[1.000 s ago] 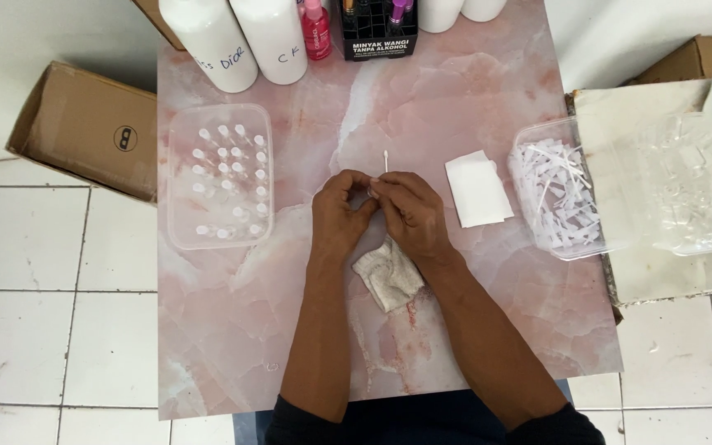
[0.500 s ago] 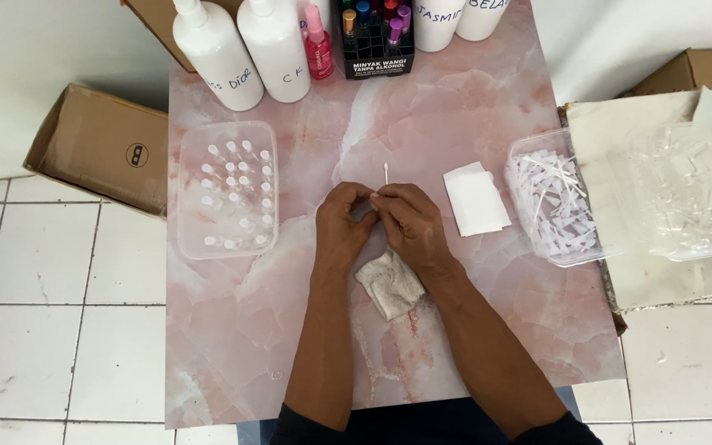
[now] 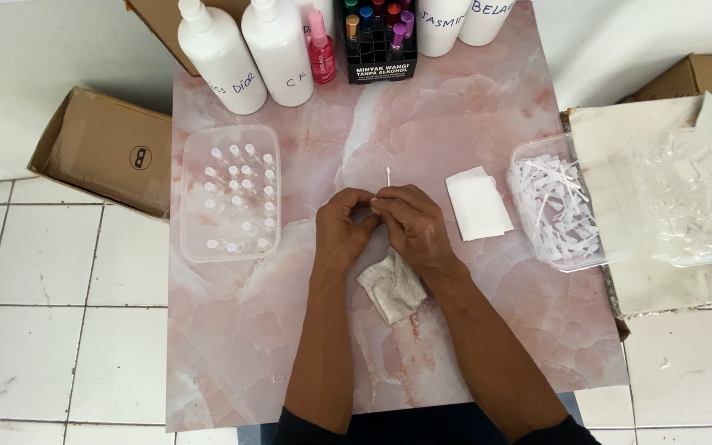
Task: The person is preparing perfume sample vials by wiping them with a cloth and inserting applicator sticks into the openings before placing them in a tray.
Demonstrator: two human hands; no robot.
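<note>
Fingertips of the left hand (image 3: 346,227) and right hand (image 3: 409,222) meet, pinching a thin white-tipped cotton swab (image 3: 388,175). Its tip pokes out at twelve o'clock. A crumpled grey-white cloth (image 3: 391,287) lies at six o'clock.

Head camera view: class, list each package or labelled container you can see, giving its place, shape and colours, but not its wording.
Two white bottles: table's far left edge, tall, rounded, dark handwriting.
Pink bottle: beside them, small, slim.
Black display box: far middle, holds coloured-cap vials, white print.
Two more white bottles: far right, handwritten.
Cardboard box: floor, left, brown, round dark mark.
Clear tub: table left, rectangular, white-capped vials.
Clear tray: right edge, white paper strips.
</note>
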